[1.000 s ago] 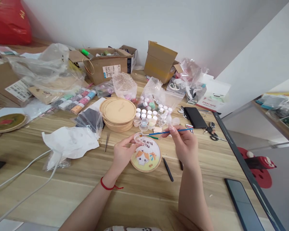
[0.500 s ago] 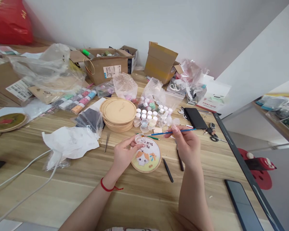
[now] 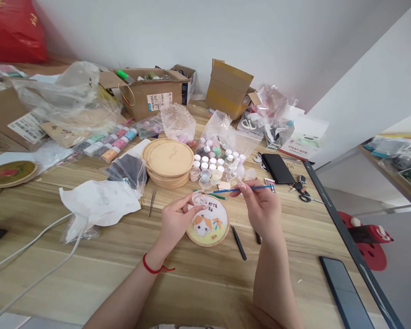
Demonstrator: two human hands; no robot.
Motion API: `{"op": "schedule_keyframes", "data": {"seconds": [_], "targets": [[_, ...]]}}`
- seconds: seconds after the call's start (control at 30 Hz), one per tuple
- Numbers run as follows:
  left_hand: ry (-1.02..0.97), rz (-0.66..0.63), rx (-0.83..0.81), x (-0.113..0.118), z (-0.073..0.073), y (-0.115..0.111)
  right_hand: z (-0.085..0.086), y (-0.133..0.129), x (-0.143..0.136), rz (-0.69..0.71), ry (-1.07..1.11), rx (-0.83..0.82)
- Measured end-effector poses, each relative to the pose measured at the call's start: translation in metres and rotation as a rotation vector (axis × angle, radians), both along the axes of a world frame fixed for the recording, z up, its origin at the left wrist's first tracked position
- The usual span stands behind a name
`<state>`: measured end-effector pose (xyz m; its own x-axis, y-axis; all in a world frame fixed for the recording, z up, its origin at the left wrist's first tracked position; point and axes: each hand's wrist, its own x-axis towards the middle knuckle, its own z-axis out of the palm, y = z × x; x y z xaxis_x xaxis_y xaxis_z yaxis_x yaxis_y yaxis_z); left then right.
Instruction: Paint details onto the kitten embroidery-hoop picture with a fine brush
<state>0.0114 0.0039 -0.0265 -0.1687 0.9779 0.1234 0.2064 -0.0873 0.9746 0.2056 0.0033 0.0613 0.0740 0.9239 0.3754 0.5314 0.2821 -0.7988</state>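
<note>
A small clear cup is pinched in my left hand, above the upper left of a round wooden-rimmed picture with an orange-and-white cat and dark letters. My right hand grips a thin blue brush that lies nearly level, its tip pointing left at the cup. Whether the tip touches the cup's inside is too small to tell. Behind the cup lies a green pencil-like stick. Black tweezers rest just right of the picture.
Stacked wooden discs and white-capped bottles stand behind my hands. Crumpled white paper and a white cable lie left. On the right are a black wallet, keys and a phone.
My right hand has shifted slightly left with the brush. My left hand and the cup are almost where they were.
</note>
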Motion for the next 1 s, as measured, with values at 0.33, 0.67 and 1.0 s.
{"op": "schedule_keyframes", "data": {"seconds": [0.33,0.67,1.0], "targets": [[0.115,0.029,0.137,-0.002,-0.005,0.001,0.010,-0.009,-0.013,0.099,-0.245,0.237],[0.115,0.039,0.181,-0.003,-0.007,0.002,0.015,-0.014,-0.020,0.137,-0.377,0.333],[0.093,0.038,0.208,-0.003,-0.009,0.003,0.019,-0.019,-0.022,0.164,-0.370,0.310]]}}
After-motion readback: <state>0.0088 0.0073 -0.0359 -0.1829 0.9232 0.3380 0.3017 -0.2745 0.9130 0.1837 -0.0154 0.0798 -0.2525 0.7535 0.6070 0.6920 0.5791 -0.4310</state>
